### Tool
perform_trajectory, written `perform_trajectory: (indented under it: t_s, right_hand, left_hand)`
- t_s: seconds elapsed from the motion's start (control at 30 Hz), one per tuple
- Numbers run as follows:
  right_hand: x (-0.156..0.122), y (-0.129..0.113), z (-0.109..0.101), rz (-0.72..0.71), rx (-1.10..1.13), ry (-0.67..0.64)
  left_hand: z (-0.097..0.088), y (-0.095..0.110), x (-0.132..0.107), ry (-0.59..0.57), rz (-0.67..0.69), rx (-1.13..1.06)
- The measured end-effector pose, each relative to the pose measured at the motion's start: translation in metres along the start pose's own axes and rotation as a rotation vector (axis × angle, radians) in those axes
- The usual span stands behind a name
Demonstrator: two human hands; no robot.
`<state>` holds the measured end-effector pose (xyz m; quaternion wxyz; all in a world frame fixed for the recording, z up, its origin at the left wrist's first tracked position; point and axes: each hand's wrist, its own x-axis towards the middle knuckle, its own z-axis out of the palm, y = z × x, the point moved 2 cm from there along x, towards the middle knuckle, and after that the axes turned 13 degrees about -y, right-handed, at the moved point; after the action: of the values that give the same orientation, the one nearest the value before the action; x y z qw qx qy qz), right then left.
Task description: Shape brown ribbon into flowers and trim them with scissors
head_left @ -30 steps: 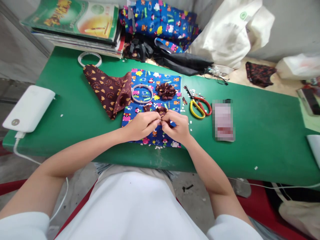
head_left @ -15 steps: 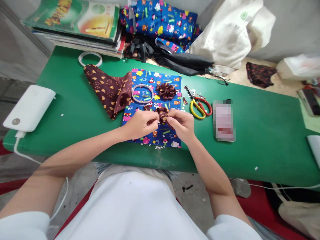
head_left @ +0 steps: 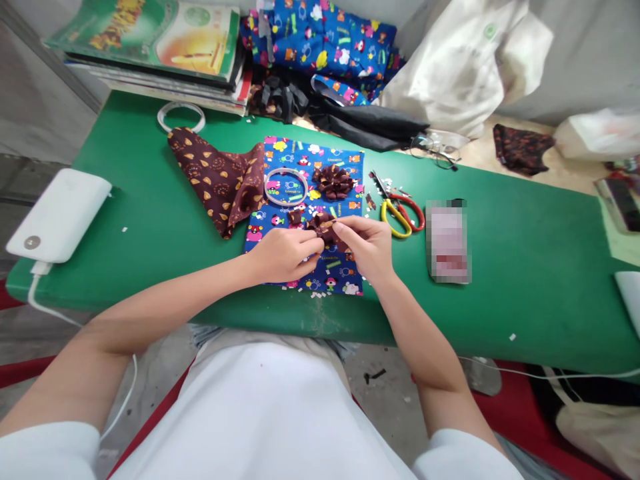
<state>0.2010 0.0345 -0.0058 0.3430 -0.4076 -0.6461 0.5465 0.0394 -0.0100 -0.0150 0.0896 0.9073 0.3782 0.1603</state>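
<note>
a brown gathered cloth piece with a tan print is in the person's two hands, over the middle of the blue printed cloth; whether it rests there or is lifted a little cannot be told. the right hand pinches its right side between thumb and forefinger, nearly closed, and covers part of it. the left hand has its fingers curled in and drawn together on the near left edge, gripping it; the fingertips are partly hidden.

just left of the piece lies a small brown scrap. on the far side, also on the blue cloth, a brown ruffled rosette sits at the right and a pale oval ring at the left. a larger brown printed cloth lies crumpled to the left, its far tip beside a white round roll. to the right are scissors with one yellow and one red handle, white bits around the blades, and then a blurred-out flat object. a white power bank lies at the far left end of the green table. books are stacked at the far left.
</note>
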Motion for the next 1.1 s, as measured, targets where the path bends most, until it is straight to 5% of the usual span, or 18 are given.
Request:
perform_trajectory:
  t_s: [0.37,0.97,1.1]
  right_hand:
    - [-0.003,-0.003,0.008,0.051,0.079,-0.037]
    - [-0.011,0.005,0.028,0.100,0.142,-0.091]
    - [-0.010,0.008,0.026,0.124,0.208,-0.084]
  left_hand:
    - [0.000,0.005,0.000,0.289,0.028,0.158]
    - [0.003,0.003,-0.002,0.439,0.087,0.222]
    - [-0.002,0.004,-0.003,0.489,0.039,0.005]
